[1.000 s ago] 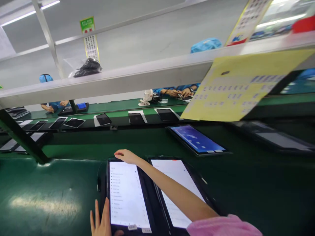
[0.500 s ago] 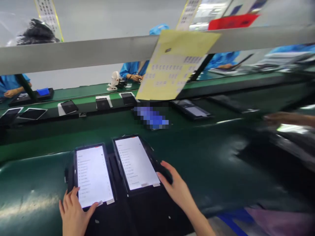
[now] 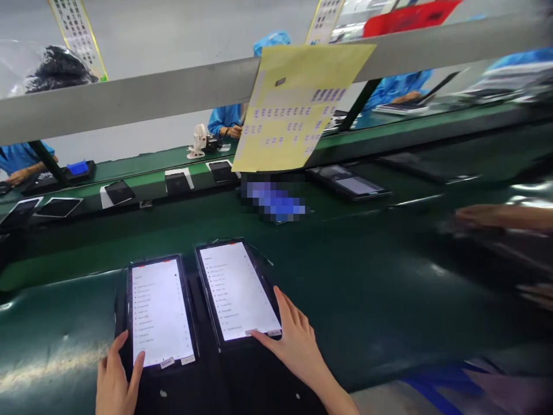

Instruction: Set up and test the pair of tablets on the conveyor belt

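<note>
Two tablets lie side by side with lit white screens showing lists of lines. The left tablet [image 3: 162, 314] has small labels along its bottom edge. My left hand [image 3: 116, 374] is at that tablet's lower left corner, its thumb and fingers apart, the thumb tip over the screen's edge. Tilted slightly, the right tablet [image 3: 239, 291] also carries labels at the bottom. My right hand [image 3: 295, 343] spans its lower right corner, thumb at the bottom edge and fingers along the right side. Dark material [image 3: 185, 395] lies beneath both tablets.
Beyond the green work surface [image 3: 367, 276], more tablets [image 3: 348, 181] lie in a row. A yellow sheet [image 3: 298, 109] hangs from a grey rail [image 3: 173, 89]. Co-workers in blue sit across, near a white fan [image 3: 197, 141]. Another person's blurred hand [image 3: 505, 218] is at right.
My right thumb has come onto the right tablet's bottom edge. My left hand has shifted slightly left, its thumb leaving the label. The camera view has moved a little.
</note>
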The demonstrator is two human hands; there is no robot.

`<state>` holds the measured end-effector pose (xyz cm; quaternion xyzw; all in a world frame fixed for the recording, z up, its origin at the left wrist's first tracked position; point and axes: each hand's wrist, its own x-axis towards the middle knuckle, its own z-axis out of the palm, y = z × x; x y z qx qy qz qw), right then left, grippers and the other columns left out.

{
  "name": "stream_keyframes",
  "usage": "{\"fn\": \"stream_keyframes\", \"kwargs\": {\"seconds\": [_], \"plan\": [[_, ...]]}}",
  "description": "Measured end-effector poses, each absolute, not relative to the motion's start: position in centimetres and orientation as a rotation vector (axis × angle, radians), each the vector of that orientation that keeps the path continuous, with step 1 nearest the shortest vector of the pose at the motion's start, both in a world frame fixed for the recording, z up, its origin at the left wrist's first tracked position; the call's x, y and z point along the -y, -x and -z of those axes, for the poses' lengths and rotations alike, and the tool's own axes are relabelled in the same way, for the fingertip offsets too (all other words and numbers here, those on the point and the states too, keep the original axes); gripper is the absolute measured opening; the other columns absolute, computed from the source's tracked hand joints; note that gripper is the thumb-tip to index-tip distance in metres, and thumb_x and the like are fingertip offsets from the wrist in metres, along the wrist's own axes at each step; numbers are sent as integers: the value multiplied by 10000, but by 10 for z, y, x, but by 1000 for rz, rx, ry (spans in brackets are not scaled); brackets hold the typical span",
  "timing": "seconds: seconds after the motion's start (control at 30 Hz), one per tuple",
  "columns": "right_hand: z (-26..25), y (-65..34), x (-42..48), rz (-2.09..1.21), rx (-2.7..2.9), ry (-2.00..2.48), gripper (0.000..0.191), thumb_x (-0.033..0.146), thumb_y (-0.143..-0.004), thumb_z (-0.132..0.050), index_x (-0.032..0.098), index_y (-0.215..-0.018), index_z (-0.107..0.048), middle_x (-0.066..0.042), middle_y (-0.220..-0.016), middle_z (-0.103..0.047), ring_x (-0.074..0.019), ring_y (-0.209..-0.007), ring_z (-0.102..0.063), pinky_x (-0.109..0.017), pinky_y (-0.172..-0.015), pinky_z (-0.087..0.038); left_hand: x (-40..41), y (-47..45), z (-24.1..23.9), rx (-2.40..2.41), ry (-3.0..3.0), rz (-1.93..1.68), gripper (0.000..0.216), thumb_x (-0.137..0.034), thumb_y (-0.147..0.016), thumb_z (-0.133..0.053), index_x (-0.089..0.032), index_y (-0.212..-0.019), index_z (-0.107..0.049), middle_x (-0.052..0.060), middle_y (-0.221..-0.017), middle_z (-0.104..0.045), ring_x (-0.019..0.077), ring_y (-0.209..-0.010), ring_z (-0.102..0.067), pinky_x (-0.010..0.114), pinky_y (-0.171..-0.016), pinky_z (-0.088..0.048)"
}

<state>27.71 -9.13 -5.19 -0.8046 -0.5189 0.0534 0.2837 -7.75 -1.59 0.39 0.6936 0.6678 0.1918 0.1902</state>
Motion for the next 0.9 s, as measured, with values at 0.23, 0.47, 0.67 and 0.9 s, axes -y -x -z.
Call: {"fn": "stream_keyframes", "kwargs": {"seconds": [0.23,0.47,0.67,0.9], "plan": [[45,-252,99,-159,1438,2058,742,702,-893,-326,327,-1477,-62,-100,-1295,-471,-386,-1131,-433,-580,-769,-462,24,106,-3,-1967,-1974,-518,587,-613,-851,-358,-202,-1265,-417,104,-1264,-547,294,-932,-534,515,-846,-456],[39,-237,96,-28,1469,2082,647,651,-946,-223,282,-1472,-139,-136,-1231,-510,-403,-1078,-476,-594,-688,-488,30,107,3,-2018,-2313,-485,605,-544,-844,-458,-156,-1302,-382,140,-1188,-552,312,-1007,-522,513,-866,-439],[43,-237,96,29,1507,2096,708,703,-920,-219,242,-1457,-211,-159,-1178,-537,-439,-1039,-500,-632,-635,-488,36,95,3,-2139,-2366,-342,812,-556,-759,-576,-155,-1386,-252,171,-1249,-502,346,-1057,-503,507,-828,-456],[41,-238,95,16,1510,2104,646,655,-948,-227,244,-1446,-216,-139,-1207,-531,-404,-1059,-498,-573,-667,-500,34,102,8,-2045,-2386,-427,693,-528,-863,-439,-153,-1407,-229,174,-1291,-494,335,-1111,-492,504,-859,-456]]}}
